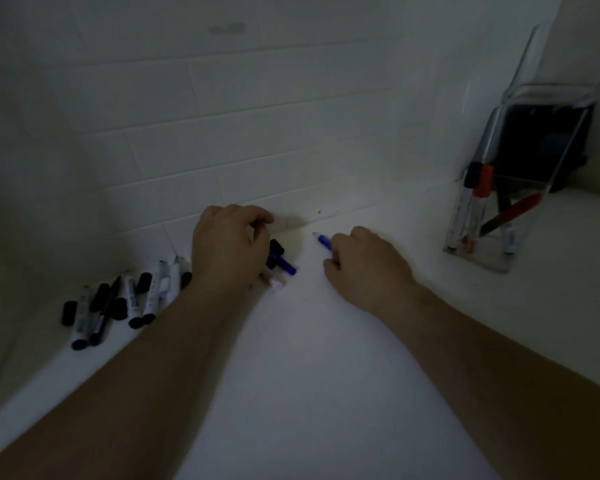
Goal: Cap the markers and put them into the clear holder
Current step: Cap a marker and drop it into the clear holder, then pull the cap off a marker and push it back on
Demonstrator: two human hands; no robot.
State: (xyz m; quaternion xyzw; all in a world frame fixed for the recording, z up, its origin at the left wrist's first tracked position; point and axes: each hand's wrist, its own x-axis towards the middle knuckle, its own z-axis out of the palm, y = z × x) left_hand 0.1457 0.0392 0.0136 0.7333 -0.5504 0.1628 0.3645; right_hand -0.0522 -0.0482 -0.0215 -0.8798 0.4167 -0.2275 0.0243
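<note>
My right hand (364, 265) is closed around an uncapped blue marker (323, 241), whose tip points up and left toward the wall. My left hand (227, 247) rests over a small cluster of caps and markers: a black cap (277, 249), a blue cap (286, 266) and a white marker end (278, 284) show beside its fingers. What the left fingers grip is hidden. A pile of several black-capped markers (125, 299) lies at the left on the white surface. The clear holder (482, 216) stands at the right with a few markers inside, one red-capped (484, 181).
A white tiled wall (222, 133) rises just behind the hands. A dark object (548, 147) sits behind the clear holder on the counter. The white counter surface (326, 375) stretches toward me between my forearms.
</note>
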